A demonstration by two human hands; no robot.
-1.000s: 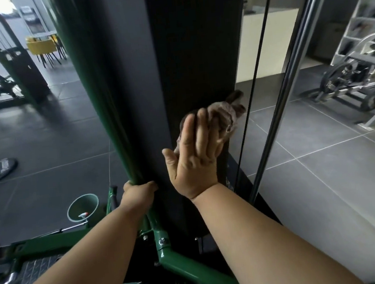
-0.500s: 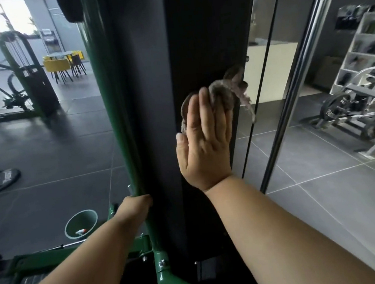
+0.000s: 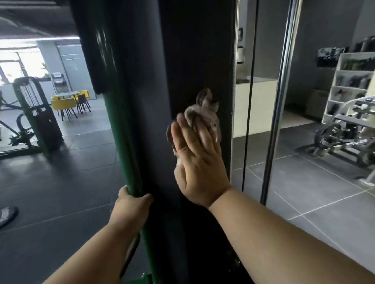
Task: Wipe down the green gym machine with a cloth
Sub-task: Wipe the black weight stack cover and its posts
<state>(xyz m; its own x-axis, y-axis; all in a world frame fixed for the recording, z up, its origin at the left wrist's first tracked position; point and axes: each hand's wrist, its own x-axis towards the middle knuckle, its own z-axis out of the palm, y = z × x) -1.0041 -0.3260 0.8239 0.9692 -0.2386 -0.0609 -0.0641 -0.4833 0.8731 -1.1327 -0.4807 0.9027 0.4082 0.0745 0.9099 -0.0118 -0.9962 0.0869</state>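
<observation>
On the dark upright panel [image 3: 197, 48] of the green gym machine, the right hand [image 3: 199, 161] has slid the cloth [image 3: 204, 114] higher – flat fingers pressing it, upward stroke under way. Left hand [image 3: 130, 204] stays wrapped round the green post [image 3: 121, 135] – lower panel likely done, upper part left.

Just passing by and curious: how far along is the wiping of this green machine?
Done: nothing can be judged clean from here. In hand: the right hand presses a crumpled grey cloth flat against the tall black panel, while the left hand grips the green steel upright. Left: unclear.
</observation>
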